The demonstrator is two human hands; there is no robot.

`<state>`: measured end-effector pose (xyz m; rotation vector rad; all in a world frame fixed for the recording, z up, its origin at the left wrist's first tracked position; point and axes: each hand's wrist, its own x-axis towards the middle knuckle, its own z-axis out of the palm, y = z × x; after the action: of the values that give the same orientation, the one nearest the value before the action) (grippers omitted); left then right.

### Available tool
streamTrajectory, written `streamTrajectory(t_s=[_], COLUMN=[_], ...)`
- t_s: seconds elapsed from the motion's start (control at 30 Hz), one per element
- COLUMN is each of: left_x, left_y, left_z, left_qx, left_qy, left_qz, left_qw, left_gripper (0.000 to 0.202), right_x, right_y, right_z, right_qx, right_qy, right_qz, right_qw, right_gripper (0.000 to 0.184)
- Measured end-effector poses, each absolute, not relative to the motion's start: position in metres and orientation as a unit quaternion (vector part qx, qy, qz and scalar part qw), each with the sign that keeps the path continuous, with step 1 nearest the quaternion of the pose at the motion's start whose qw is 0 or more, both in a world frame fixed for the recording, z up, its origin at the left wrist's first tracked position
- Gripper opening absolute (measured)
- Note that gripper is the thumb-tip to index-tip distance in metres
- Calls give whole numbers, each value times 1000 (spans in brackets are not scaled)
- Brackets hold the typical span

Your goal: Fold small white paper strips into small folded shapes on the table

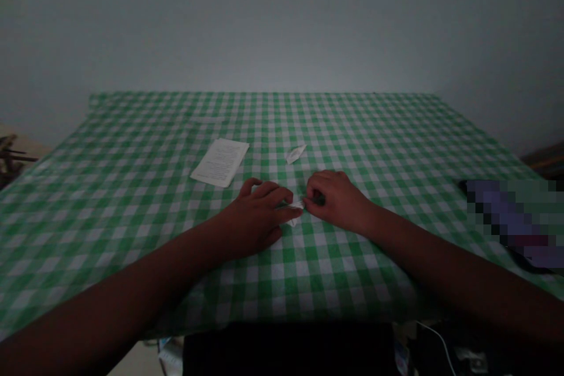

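Observation:
Both my hands rest on a table covered with a green and white checked cloth (132, 147). Between them lies a small white folded piece of paper (296, 207). My left hand (258, 214) lies over the paper's left part, fingers pressed down on it. My right hand (335, 197) is curled, its fingertips pinching the paper's right end. Most of the paper is hidden under the fingers.
A white printed sheet (220, 161) lies on the cloth beyond my left hand. A small folded white paper shape (296, 153) sits further back near the middle. A dark, blurred-out object (511, 217) lies at the right edge. A plain wall stands behind the table.

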<state>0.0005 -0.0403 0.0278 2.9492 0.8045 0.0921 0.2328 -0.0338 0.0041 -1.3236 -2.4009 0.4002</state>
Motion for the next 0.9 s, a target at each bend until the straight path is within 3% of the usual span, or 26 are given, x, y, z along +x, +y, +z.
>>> streamTrajectory(t_s=[0.3,0.4,0.9], left_x=[-2,-3,-2], left_y=[-38,-36,-33], left_z=[26,23,22], left_qx=[965,965,966], left_qy=[256,252,242], left_qz=[27,37,39], left_qw=[54,59,79], left_gripper=[48,48,48], right_x=[243,249,246], right_y=[-27,-21,-20], right_z=[6,8,8], right_qx=[-389,-339,-331], right_qy=[-881,-901,-917], right_qz=[186,202,158], right_qw=[195,182,154], right_gripper=[4,12,8])
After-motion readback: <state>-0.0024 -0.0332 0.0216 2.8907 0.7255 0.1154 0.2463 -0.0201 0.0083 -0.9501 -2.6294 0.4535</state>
